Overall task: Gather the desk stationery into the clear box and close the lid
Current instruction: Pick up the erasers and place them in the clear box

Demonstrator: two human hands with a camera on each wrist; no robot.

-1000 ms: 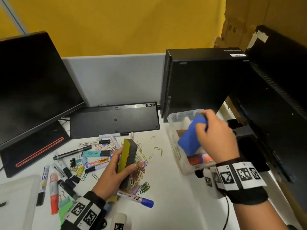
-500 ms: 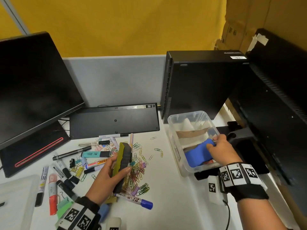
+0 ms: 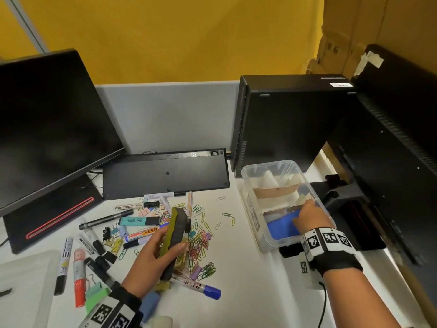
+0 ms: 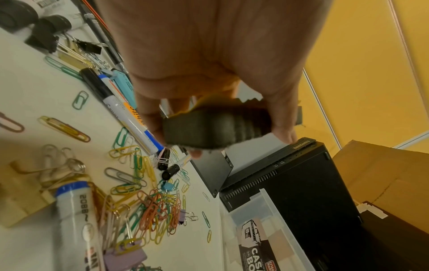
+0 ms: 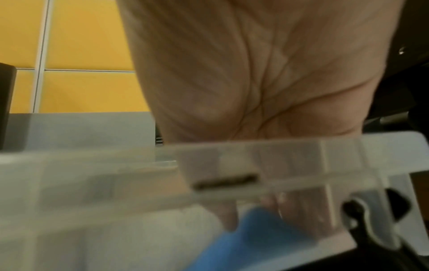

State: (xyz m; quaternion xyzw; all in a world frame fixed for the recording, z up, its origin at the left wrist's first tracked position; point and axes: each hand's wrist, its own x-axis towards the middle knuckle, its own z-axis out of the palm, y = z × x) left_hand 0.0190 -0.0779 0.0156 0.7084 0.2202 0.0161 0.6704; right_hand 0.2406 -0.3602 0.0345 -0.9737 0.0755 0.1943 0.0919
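Yellow wall and a grey divider back the white desk where you work. Since a second ago your right hand has dropped from above the clear box down inside it, and the blue eraser now lies low in the near end of the box instead of being held up over the rim. Your fingertips touch the eraser; whether they grip it or only press it you cannot tell through the blurred box wall. Your left hand has barely shifted: it holds the yellow-and-black eraser upright above the desk, thumb on one side, fingers curled round the other. Under it lies a heap of coloured paper clips, with a blue-capped marker just in front. Markers, a teal highlighter and binder clips spread to the left. A black keyboard leans behind the clutter, and a black computer tower stands directly behind the box.
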